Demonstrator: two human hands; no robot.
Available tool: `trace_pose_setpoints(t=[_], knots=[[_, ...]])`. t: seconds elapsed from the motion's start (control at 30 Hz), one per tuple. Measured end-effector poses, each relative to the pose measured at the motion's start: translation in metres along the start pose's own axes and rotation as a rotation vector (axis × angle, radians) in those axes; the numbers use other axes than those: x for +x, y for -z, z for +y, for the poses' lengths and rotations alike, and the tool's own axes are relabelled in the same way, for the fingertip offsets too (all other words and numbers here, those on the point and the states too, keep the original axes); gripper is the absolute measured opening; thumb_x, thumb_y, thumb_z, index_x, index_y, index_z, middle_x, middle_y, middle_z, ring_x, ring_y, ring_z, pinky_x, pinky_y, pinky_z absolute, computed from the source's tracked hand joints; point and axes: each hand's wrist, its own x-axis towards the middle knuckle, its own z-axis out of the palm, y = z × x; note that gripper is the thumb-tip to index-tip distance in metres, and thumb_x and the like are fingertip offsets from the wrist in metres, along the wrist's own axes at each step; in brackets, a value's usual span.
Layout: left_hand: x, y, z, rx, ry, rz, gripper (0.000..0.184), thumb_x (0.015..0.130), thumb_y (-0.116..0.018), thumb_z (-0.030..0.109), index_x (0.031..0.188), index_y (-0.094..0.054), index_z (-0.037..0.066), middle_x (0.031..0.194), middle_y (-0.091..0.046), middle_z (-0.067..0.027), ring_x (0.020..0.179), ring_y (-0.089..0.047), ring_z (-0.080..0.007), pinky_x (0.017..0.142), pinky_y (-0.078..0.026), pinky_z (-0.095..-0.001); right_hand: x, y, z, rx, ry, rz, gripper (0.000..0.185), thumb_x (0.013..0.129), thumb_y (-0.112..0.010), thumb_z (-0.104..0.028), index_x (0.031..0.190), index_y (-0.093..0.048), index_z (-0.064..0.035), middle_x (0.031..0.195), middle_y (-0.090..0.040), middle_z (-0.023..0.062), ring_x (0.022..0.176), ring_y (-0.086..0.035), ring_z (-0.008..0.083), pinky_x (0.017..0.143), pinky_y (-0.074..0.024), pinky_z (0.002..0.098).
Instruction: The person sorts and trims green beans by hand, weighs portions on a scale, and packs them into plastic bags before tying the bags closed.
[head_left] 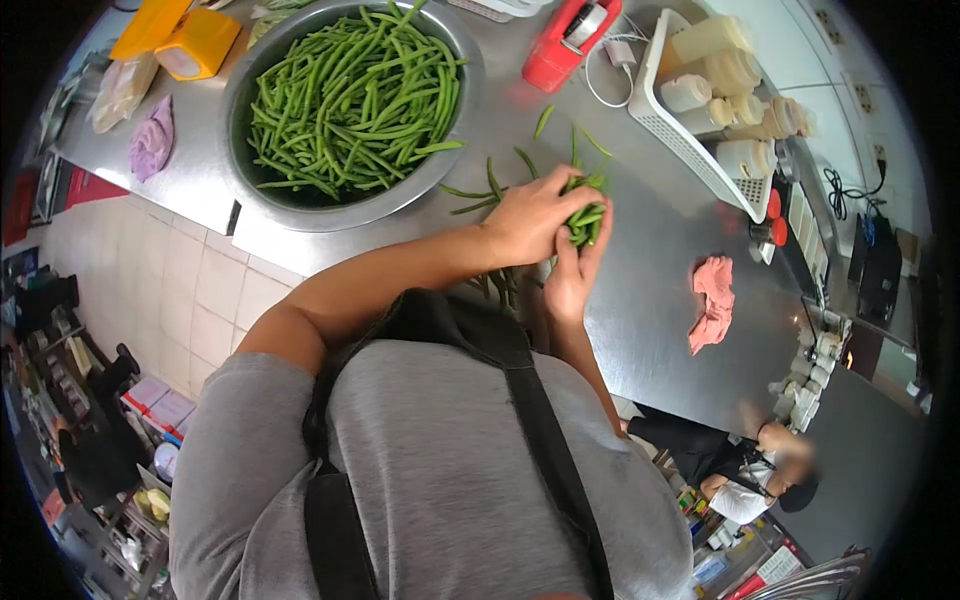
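Grasping: both hands are together above the counter (pixel 640 335), closed on one small bunch of green beans (pixel 588 226).
Left hand (pixel 530 212): comes in from the left with its fingers bent over the far left side of the bunch.
Right hand (pixel 573 278): holds the bunch from the near side, thumb on the left and fingers up along the right.
Loose beans (pixel 492 180): scattered on the metal just left of the hands, with a few more beyond them and some near the wrists.
Large metal bowl (pixel 232 130): far left of the hands, heaped with green beans (pixel 350 100).
Pink cloth (pixel 712 303): crumpled on the counter, to the right and nearer than the hands.
White basket (pixel 700 168): far right, slatted, holding pale squeeze bottles.
Red-lidded jars (pixel 770 232): beside the basket's near end.
Red holder (pixel 560 45): far side, between bowl and basket, a white cable (pixel 603 101) to its right.
Purple cloth (pixel 152 140): left of the bowl, a yellow object (pixel 197 43) farther back.
Another person (pixel 740 465): near right, past the counter's edge, in a white top and dark cap.
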Motion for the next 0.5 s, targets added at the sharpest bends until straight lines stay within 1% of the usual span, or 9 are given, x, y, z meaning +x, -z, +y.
trace_pose_setpoints(t=[0.03,0.07,0.17,0.27,0.3,0.33,0.37,0.43,0.5], knots=[[0.002,0.004,0.006,-0.022,-0.055,0.054,0.066,0.069,-0.068,0.000,0.128,-0.052,0.024,0.133,-0.047,-0.0128,0.105,-0.061,-0.0392,0.075,-0.056,-0.0471,-0.001,-0.008,-0.012,-0.034,0.054,0.024,0.076,0.096,-0.052,-0.001,0.156,-0.006,-0.0032,0.155,-0.025,0.0168,0.142,-0.030,0.0260,0.117,-0.0225,0.0385],[0.005,0.015,0.017,-0.051,-0.078,0.103,0.067,0.068,-0.069,-0.003,0.128,-0.054,0.024,0.131,-0.049,-0.0131,0.105,-0.062,-0.0390,0.077,-0.056,-0.0458,0.000,-0.018,-0.025,-0.066,0.107,0.050,0.076,0.096,-0.052,-0.001,0.156,-0.006,-0.0032,0.156,-0.024,0.0167,0.142,-0.030,0.0263,0.117,-0.0222,0.0391],[0.011,0.060,0.040,-0.015,-0.097,0.183,0.062,0.069,-0.070,0.002,0.125,-0.057,0.025,0.130,-0.051,-0.0141,0.106,-0.062,-0.0382,0.079,-0.056,-0.0441,0.011,-0.053,-0.062,-0.018,0.237,-0.002,0.074,0.093,-0.048,0.005,0.156,-0.010,-0.0042,0.155,-0.027,0.0161,0.141,-0.032,0.0269,0.117,-0.0253,0.0397],[0.008,0.114,0.048,0.067,-0.131,0.388,0.059,0.068,-0.073,0.008,0.122,-0.060,0.026,0.129,-0.052,-0.0140,0.108,-0.062,-0.0366,0.083,-0.055,-0.0421,0.029,-0.101,-0.085,-0.004,0.394,-0.176,0.076,0.092,-0.052,0.002,0.155,-0.010,-0.0030,0.155,-0.027,0.0163,0.142,-0.031,0.0276,0.117,-0.0250,0.0400],[0.003,0.134,0.048,0.071,-0.094,0.425,0.059,0.066,-0.074,0.012,0.123,-0.061,0.024,0.129,-0.053,-0.0137,0.111,-0.060,-0.0363,0.089,-0.053,-0.0410,0.036,-0.116,-0.086,-0.038,0.426,-0.222,0.079,0.091,-0.056,-0.001,0.155,-0.010,-0.0016,0.155,-0.026,0.0162,0.141,-0.032,0.0274,0.117,-0.0253,0.0396],[-0.003,0.152,0.043,0.159,-0.093,0.474,0.056,0.069,-0.074,0.014,0.122,-0.060,0.024,0.129,-0.054,-0.0133,0.109,-0.061,-0.0358,0.085,-0.054,-0.0405,0.041,-0.134,-0.087,-0.017,0.454,-0.282,0.080,0.091,-0.059,-0.004,0.155,-0.010,-0.0006,0.153,-0.028,0.0163,0.140,-0.033,0.0265,0.116,-0.0259,0.0383],[-0.009,0.167,0.035,0.247,-0.094,0.523,0.053,0.071,-0.073,0.017,0.122,-0.060,0.023,0.128,-0.055,-0.0130,0.107,-0.062,-0.0352,0.081,-0.055,-0.0400,0.053,-0.143,-0.081,-0.168,0.520,-0.345,0.080,0.091,-0.060,-0.005,0.154,-0.012,0.0002,0.152,-0.030,0.0159,0.140,-0.033,0.0254,0.115,-0.0267,0.0373],[-0.021,0.193,0.013,0.345,-0.058,0.538,0.057,0.069,-0.075,0.017,0.124,-0.059,0.022,0.129,-0.055,-0.0133,0.109,-0.061,-0.0362,0.085,-0.054,-0.0404,0.063,-0.167,-0.063,-0.239,0.547,-0.444,0.081,0.089,-0.063,-0.008,0.153,-0.014,0.0024,0.151,-0.030,0.0163,0.140,-0.032,0.0257,0.115,-0.0264,0.0370],[-0.036,0.210,-0.003,0.365,0.014,0.487,0.064,0.066,-0.077,0.012,0.127,-0.058,0.022,0.130,-0.054,-0.0131,0.111,-0.060,-0.0359,0.089,-0.053,-0.0405,0.068,-0.180,-0.049,-0.251,0.481,-0.546,0.085,0.085,-0.066,-0.011,0.153,-0.017,0.0005,0.152,-0.023,0.0296,0.143,-0.023,0.0448,0.118,-0.0176,0.0477]])
